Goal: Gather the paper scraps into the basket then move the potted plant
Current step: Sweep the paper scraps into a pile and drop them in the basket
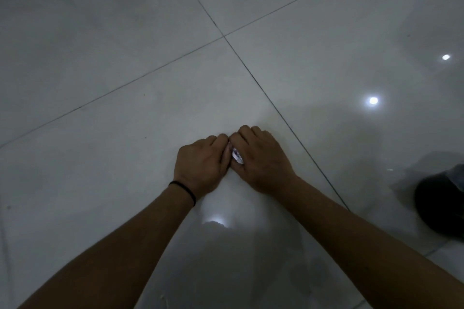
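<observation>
A: How far along does the gathering look?

B: Early or middle, I'd judge. Both hands are down on the pale glossy tiled floor (125, 57), pressed together around a small crumpled white paper scrap with bluish print (237, 155). The left hand (203, 163), with a thin black band on its wrist (184, 190), has its fingers curled in against the scrap; the right hand (261, 158) curls over it from the other side, fingertips meeting the left's.

A: So the paper is actually held?

B: It sits wedged between the two hands, low on the floor, only a sliver showing. Whether it is pinched firmly or merely cupped, I cannot tell. How many pieces are bunched in there is hidden too.

A: And the basket?

B: A dark round object with something shiny and grey at its top (442, 200) sits at the right edge, well apart from the hands. It may be the basket or the pot; too dim and cropped to say. No plant shows clearly.

A: What remains, then?

B: By my reading, this scrap has yet to go into the basket, and moving the potted plant has not begun. No other loose scraps show on the visible tiles, so the gathering may be nearly over
</observation>
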Demonstrator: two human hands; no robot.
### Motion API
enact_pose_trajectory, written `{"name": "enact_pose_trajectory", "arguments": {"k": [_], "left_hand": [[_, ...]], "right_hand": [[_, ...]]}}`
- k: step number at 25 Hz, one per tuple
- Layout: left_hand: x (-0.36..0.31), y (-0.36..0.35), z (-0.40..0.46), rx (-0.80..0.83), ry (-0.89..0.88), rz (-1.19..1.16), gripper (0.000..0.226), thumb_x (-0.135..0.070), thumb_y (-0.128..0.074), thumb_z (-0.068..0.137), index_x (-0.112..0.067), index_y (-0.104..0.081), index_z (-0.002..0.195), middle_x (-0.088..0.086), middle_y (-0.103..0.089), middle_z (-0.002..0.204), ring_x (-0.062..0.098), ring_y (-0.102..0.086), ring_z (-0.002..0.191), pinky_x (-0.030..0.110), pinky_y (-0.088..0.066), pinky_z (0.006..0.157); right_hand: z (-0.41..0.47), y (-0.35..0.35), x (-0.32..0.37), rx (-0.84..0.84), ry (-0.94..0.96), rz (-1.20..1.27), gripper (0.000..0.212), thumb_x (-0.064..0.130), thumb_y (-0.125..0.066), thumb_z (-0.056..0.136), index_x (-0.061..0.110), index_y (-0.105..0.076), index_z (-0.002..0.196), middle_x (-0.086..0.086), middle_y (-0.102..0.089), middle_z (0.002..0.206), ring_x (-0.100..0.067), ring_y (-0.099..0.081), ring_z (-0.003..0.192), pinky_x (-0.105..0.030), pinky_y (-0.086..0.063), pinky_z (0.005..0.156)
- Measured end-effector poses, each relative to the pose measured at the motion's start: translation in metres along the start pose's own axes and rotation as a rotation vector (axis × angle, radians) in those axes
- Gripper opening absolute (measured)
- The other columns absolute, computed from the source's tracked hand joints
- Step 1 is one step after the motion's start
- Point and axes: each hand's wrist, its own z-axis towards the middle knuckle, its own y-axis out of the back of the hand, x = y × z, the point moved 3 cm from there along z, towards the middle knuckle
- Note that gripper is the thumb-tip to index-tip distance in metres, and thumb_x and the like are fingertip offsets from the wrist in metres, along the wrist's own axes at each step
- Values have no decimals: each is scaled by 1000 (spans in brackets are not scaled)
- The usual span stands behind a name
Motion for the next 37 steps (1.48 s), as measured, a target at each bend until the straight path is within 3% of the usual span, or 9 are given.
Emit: {"name": "enact_pose_trajectory", "arguments": {"k": [9,14,18,20,25,28,31,34,37], "left_hand": [[5,5,15,-90,287,-435,46,-33,-37,99,-16,-50,58,-1,-54,51,18,-51,47,31,-41,52],[-1,17,25,-143,484,-471,54,-23,-43,101,-28,-29,50,-11,-34,45,9,-36,43,27,-26,55],[5,38,41,-171,495,-548,60,-31,-36,105,-14,-56,51,-4,-55,51,10,-53,50,30,-42,55],[11,51,44,-199,528,-566,62,-34,-34,106,-19,-51,47,-8,-53,51,7,-51,51,24,-40,53],[33,47,6,-166,653,-427,67,-42,-30,105,-6,-47,52,9,-55,53,26,-54,53,35,-39,54],[31,24,-28,-59,675,-305,61,-47,-26,103,-17,-46,55,2,-53,56,30,-57,60,33,-33,54],[25,19,-40,-14,727,-153,57,-62,-29,95,-15,-44,67,3,-49,57,34,-57,60,31,-30,52],[18,23,-37,-77,578,-8,62,-77,-38,83,-17,-50,89,5,-57,78,29,-59,67,31,-41,53],[8,12,-35,-39,409,-2,88,-82,-47,73,-22,-44,137,10,-51,122,29,-51,109,41,-44,87]], "right_hand": [[2,-2,-2,-140,38,-51,39,31,-50,99,20,-51,61,-1,-52,48,-20,-46,37,-25,-30,42],[3,5,-1,-79,-117,181,32,26,-48,96,21,-45,65,-6,-52,51,-27,-49,44,-27,-27,49],[32,39,-2,-85,-161,357,40,26,-45,99,26,-30,62,5,-35,48,-16,-36,44,-29,-25,54],[46,51,2,-49,-152,392,44,29,-43,100,28,-28,60,9,-29,48,-11,-33,44,-31,-26,52],[27,37,-7,18,-146,314,45,34,-41,100,28,-24,59,6,-26,49,-13,-30,45,-30,-25,54],[6,23,-24,29,-218,251,42,44,-32,98,21,-34,62,2,-38,51,-21,-41,48,-30,-29,53],[-12,21,-34,27,-262,149,43,43,-32,100,19,-46,67,-5,-59,55,-29,-60,56,-37,-46,53],[-38,31,-35,-90,-222,-50,39,34,-41,102,18,-51,68,-4,-58,57,-27,-59,54,-39,-45,49],[-62,32,-32,-158,-202,-192,34,28,-51,99,20,-52,66,-4,-52,60,-26,-57,55,-37,-37,46]]}}
